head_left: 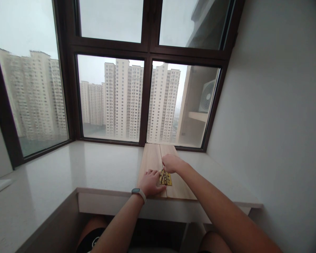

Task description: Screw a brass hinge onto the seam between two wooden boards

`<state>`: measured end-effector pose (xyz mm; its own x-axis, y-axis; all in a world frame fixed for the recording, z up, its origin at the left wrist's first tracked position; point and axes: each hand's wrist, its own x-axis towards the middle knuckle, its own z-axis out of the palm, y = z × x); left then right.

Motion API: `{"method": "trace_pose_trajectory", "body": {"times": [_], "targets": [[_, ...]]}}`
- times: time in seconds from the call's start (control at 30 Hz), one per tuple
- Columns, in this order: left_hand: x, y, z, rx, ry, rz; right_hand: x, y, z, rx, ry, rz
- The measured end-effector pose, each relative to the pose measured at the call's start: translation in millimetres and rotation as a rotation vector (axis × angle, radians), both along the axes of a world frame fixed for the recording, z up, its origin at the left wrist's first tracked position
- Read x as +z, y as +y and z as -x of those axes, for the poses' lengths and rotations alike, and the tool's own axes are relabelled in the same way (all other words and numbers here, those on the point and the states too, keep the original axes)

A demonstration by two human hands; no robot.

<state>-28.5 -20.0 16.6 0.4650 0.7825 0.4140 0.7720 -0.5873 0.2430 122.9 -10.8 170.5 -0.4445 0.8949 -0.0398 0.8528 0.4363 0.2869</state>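
Two pale wooden boards [151,158] lie side by side on the white sill, with a narrow seam between them. Across that seam rests a yellow, brass-like plate with a dark middle strip, which looks like a hinge [169,179]. My left hand [149,182] lies flat on the left board, fingers apart, its thumb and fingertips at the plate's left edge. Just above the plate's far edge, my right hand [171,163] is closed in a pinch, pointing down. Whatever it pinches is too small and too covered to name.
The white sill [107,165] runs along dark-framed windows [145,105] and ends at a front edge before my knees. A grey-white wall [268,105] stands at the right. At the far left lies a white flat object [0,186].
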Motion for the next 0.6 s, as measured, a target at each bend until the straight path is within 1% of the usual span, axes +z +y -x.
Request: {"method": "trace_pose_trajectory", "body": {"times": [0.2,0.33,0.43,0.5,0.6], "targets": [[1.3,-1,-1,0.005,0.009,0.003,-3.7,4,-6,0.013,0.048,0.007],[2.8,-2,-1,0.018,0.019,0.019,2.8,9,-14,0.026,0.11,0.006],[3.6,-2,-1,0.009,0.002,0.02,11.6,11,-20,-0.01,0.164,-0.051],[4.2,-3,0,0.003,-0.005,0.017,14.0,13,-23,-0.037,0.188,-0.101],[5.5,-4,0,0.008,0.004,0.025,7.7,15,-29,-0.071,0.204,-0.129]]}}
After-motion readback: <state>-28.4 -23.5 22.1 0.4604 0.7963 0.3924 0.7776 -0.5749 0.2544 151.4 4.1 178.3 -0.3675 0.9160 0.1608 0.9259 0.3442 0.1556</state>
